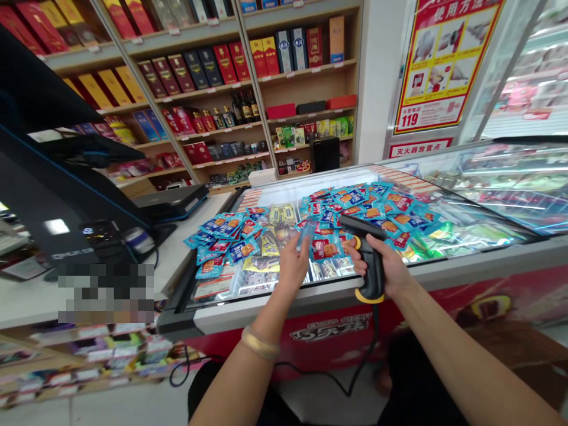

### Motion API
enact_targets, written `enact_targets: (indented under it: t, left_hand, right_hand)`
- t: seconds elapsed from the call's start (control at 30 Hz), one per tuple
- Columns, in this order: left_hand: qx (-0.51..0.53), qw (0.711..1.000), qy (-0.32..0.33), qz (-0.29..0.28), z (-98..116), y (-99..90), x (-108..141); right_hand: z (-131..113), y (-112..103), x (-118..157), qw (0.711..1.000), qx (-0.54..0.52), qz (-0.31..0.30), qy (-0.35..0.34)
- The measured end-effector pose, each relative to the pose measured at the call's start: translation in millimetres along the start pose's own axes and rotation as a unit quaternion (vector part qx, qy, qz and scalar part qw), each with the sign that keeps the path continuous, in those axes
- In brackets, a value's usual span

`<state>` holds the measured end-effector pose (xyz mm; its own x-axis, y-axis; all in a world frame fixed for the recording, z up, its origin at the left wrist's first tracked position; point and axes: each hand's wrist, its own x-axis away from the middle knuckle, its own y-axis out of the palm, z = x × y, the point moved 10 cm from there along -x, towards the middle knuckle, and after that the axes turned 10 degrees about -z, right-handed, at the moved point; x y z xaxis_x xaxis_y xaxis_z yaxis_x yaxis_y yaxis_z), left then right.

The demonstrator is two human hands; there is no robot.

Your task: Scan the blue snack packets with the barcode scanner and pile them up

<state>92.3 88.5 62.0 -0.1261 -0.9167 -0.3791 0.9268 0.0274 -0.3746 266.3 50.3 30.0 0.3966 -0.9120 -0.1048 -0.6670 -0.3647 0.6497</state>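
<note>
The 2 hands are apart above a glass-topped freezer (pixel 231 315). The right hand (pixel 394 267) wraps around the grip of a black-and-yellow scanner (pixel 373 269). Just left of it, the left hand (pixel 293 260) pinches 1 blue packet (pixel 306 234) at the fingertips. Similar packets lie in 2 loose piles: the larger pile (pixel 350 198) beyond both hands, the smaller pile (pixel 224 231) to their left.

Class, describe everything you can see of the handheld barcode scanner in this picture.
The handheld barcode scanner is gun-shaped, with a black, plastic-looking body and yellow-orange trim below the head and at the handle's foot. The right hand grips its roughly upright handle. Its head points toward the picture's left, with blue packets beyond it on the glass-topped chest freezer. A black cable hangs from the handle. Its scanning window cannot be made out.
</note>
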Motion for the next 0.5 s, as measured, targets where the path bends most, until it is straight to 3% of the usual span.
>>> enact_targets:
  t: [0.1, 0.17, 0.33, 0.5]
  left_hand:
    - [0.219, 0.966, -0.127, 0.05, -37, -5.6, 18]
    - [0.305, 0.935, -0.167, 0.066, -49, -4.2, 24]
    - [0.38, 0.902, -0.191, 0.078, -53, -1.9, 24]
    - [0.396, 0.893, -0.19, 0.1, -52, -4.1, 23]
  right_hand:
    - [13, 7, -3, 1.0, 0.001, -0.012, 0.013]
    - [22, 11, -4, 0.999, -0.004, -0.014, 0.03]
    - [32, 13, -6, 0.998, 0.026, 0.0, 0.061]
    - [29, 17, -8, 0.995, 0.076, -0.003, 0.07]
